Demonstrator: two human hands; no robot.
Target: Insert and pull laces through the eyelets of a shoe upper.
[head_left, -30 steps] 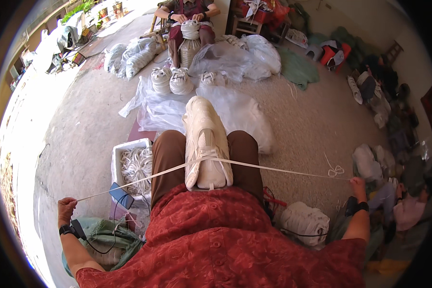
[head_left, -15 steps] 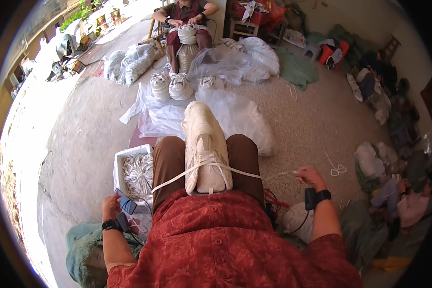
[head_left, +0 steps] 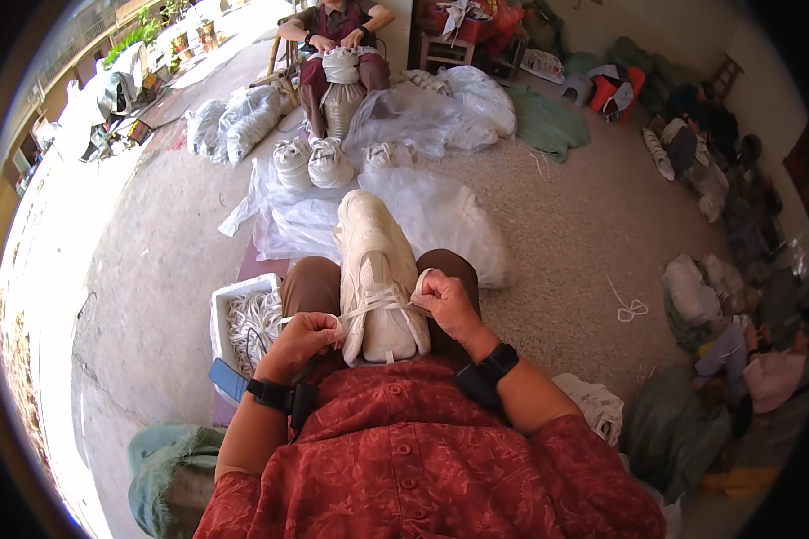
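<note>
A cream-white sneaker (head_left: 375,260) lies lengthwise on my lap between my knees, toe pointing away. A white shoelace (head_left: 375,299) crosses its upper near the heel end. My left hand (head_left: 298,340) is closed around the lace's left end, right beside the shoe. My right hand (head_left: 446,303) grips the lace's right end at the shoe's other side. Both wrists wear dark bands.
A white box of loose laces (head_left: 243,322) stands by my left knee, a blue phone (head_left: 228,379) beside it. Clear plastic bags (head_left: 440,216) and finished white sneakers (head_left: 313,163) lie ahead. Another person (head_left: 337,45) sits far ahead with a shoe. Cloth piles (head_left: 719,305) line the right.
Both hands have drawn in from far out at the sides to the shoe, taking the long stretched lace ends in close against the upper.
</note>
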